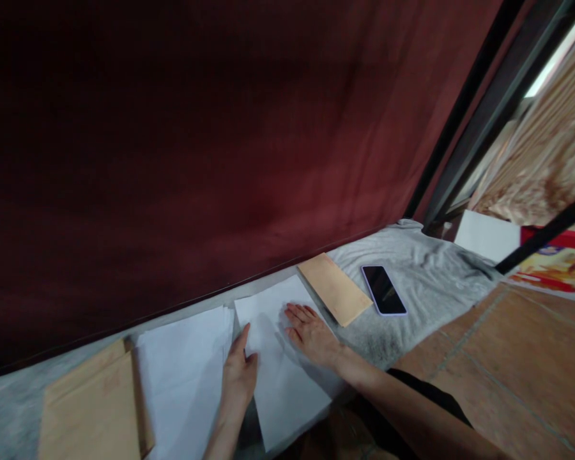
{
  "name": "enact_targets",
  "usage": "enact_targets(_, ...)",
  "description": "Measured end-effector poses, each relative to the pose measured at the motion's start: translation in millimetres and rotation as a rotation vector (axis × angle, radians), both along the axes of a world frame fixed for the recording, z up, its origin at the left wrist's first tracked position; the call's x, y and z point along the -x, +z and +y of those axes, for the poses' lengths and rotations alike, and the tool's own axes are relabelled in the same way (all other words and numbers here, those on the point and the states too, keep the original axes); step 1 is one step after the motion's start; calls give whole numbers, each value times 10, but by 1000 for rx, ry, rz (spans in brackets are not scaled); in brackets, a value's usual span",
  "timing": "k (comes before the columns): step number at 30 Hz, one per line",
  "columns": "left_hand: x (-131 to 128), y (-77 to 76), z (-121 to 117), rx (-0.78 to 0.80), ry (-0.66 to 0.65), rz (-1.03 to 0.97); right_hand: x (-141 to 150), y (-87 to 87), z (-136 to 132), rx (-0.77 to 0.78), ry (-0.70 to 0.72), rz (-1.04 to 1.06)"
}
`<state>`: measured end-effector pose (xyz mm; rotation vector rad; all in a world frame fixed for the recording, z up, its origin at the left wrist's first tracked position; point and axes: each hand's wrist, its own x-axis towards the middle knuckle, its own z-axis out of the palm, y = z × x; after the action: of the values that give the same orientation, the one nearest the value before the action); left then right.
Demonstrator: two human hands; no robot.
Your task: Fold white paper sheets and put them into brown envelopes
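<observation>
A white sheet of paper [287, 396] lies on the grey cloth in front of me. My right hand [314, 335] rests flat on its right half, fingers stretched out. At the sheet's left edge is my left hand [239, 370], thumb and forefinger apart; whether it pinches the edge I cannot make out. Left of that hand lies a stack of white paper [182, 377], partly covered by my left forearm. A brown envelope [336, 287] lies just right of the sheet.
Several brown envelopes [93, 409] are piled at the far left. A phone [384, 291] in a lilac case lies on the grey cloth [431, 268] at right. Dark red panel [220, 160] rises behind. Tiled floor [522, 364] and a colourful box [560, 262] are farther right.
</observation>
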<state>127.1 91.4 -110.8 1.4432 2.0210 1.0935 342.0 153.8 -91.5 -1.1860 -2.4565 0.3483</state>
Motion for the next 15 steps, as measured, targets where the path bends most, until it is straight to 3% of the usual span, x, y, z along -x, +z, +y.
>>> enact_targets(9, 63, 45, 67, -10, -85, 23, 40, -1, 79, -1, -42, -13)
enact_targets(15, 64, 27, 80, -51, -125, 91, 107, 8, 73, -29, 72, -29)
